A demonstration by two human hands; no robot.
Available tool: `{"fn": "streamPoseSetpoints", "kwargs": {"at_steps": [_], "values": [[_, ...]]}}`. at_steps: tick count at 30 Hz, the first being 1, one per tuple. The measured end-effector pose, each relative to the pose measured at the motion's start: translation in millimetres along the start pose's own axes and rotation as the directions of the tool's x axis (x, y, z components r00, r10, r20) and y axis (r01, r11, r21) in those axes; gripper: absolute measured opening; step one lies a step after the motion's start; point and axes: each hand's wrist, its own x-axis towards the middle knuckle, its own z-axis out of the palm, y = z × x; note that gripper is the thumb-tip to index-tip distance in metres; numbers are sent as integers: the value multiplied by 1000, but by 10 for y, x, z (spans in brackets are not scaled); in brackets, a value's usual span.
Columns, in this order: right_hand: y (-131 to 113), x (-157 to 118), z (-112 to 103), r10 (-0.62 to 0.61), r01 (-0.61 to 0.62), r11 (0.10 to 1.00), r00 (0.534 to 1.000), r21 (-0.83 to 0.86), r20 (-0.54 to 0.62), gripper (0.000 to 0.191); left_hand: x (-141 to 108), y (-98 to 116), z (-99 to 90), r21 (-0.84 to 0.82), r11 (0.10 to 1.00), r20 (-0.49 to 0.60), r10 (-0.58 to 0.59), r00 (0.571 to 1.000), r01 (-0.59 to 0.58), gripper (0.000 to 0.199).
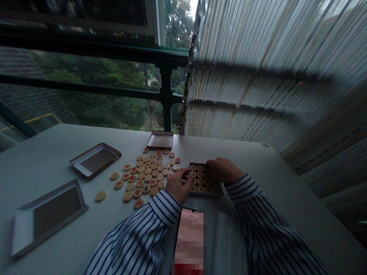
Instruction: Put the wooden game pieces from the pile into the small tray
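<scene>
A small shallow box (pixel 204 194) on the white table holds rows of round wooden xiangqi pieces (pixel 200 181) with dark characters. At its left edge my left hand (pixel 178 187) has its fingers curled, thumb and fingertips close together; what they grip is hidden. My right hand (pixel 225 170) reaches over the box's far right corner with fingers pinched down, covering that part; anything between them cannot be made out. Left of the box lie many loose xiangqi pieces (pixel 154 173), some blank side up, some with red characters and one with a dark one.
A shallow tray (pixel 160 148) stands at the back, another tray (pixel 91 177) at the left and a larger one (pixel 54 233) at the near left. A phone (pixel 189 233) with a pink screen lies between my forearms. Beyond the table (pixel 252 160) are a green railing (pixel 166 91) and a striped curtain (pixel 229 84).
</scene>
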Motion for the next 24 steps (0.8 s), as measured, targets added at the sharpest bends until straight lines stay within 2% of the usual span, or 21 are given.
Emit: {"fn": "streamPoseSetpoints", "kwargs": {"at_steps": [5, 11, 24], "values": [[-13, -16, -22, 31, -31, 999, 999, -26, 15, 30, -4, 5, 0, 21, 1000, 6, 1, 1000, -1, 20], [1, -23, -13, 12, -13, 998, 1000, -54, -20, 30, -7, 11, -1, 18, 1000, 6, 10, 1000, -10, 19], [14, -8, -1, -8, 8, 999, 1000, -35, -1, 29, -2, 29, -15, 53, 998, 11, 31, 999, -31, 16]]}}
